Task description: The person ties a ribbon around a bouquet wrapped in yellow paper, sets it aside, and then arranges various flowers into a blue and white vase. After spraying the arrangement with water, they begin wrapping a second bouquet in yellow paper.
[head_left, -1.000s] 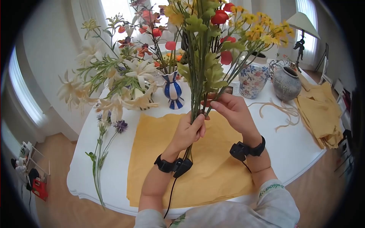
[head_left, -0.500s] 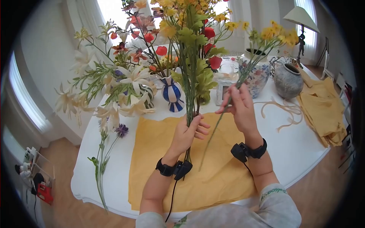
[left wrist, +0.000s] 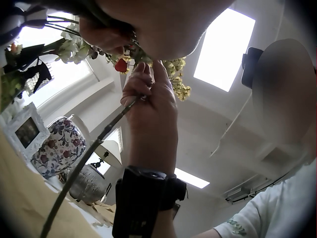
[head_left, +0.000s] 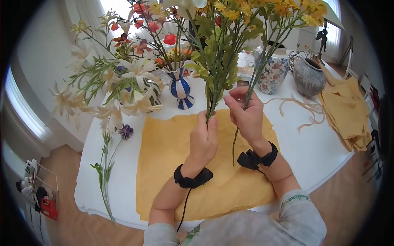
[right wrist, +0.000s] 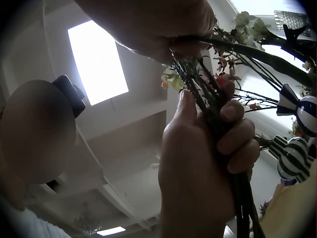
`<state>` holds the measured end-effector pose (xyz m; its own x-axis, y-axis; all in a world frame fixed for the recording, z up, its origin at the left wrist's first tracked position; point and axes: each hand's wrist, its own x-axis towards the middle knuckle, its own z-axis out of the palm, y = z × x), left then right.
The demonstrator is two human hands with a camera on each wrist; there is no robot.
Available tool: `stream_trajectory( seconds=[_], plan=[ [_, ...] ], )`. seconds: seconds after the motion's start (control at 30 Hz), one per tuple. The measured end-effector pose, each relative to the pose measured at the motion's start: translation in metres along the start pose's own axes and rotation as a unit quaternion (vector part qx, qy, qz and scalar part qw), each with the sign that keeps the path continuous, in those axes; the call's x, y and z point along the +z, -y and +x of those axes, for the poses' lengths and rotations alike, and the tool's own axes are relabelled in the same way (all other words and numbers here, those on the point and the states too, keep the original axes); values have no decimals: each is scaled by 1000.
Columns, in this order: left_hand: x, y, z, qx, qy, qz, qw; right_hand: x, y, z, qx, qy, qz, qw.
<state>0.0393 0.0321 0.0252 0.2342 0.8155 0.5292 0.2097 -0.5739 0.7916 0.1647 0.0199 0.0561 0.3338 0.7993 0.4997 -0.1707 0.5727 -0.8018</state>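
Observation:
Upright in the left hand is a bunch of green stems with leafy tops; in the right wrist view the left hand's fingers curl round the stems. To its right, the right hand pinches a separate stem topped by yellow flowers, its lower end hanging over the paper. The left wrist view shows that stem running down from the right hand. Below both hands lies yellow paper.
Purple flowers with long stems lie left of the paper. Behind stand a striped vase, a floral vase and a grey vase, with white lilies at the left. Twine and folded yellow paper are at the right.
The right hand moved away from the bunch with the yellow-flowered stem, then came back closer to it. The left hand has turned, its back now more toward the head camera, still holding the bunch.

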Motion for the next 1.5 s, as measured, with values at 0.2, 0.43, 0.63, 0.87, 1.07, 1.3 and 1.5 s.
stream_trajectory(
  seconds=[0.2,0.43,0.63,0.87,1.07,1.3,1.5],
  plan=[
    [9,2,-4,20,-17,-26,999,6,-5,-2,-14,49,-33,998],
    [18,9,-3,33,-53,-125,990,3,1,0,49,46,-80,994],
    [18,11,0,-15,-18,-252,967,7,3,-3,65,39,-36,996],
    [17,14,0,-38,-49,-229,972,7,2,-4,41,52,-33,997],
    [13,4,1,-53,-48,-243,967,6,0,-9,0,50,6,999],
    [6,8,6,-47,-37,-206,977,1,0,-9,-94,23,37,995],
    [6,20,9,-11,-65,-145,987,-7,27,-8,-74,3,155,985]
  ],
)
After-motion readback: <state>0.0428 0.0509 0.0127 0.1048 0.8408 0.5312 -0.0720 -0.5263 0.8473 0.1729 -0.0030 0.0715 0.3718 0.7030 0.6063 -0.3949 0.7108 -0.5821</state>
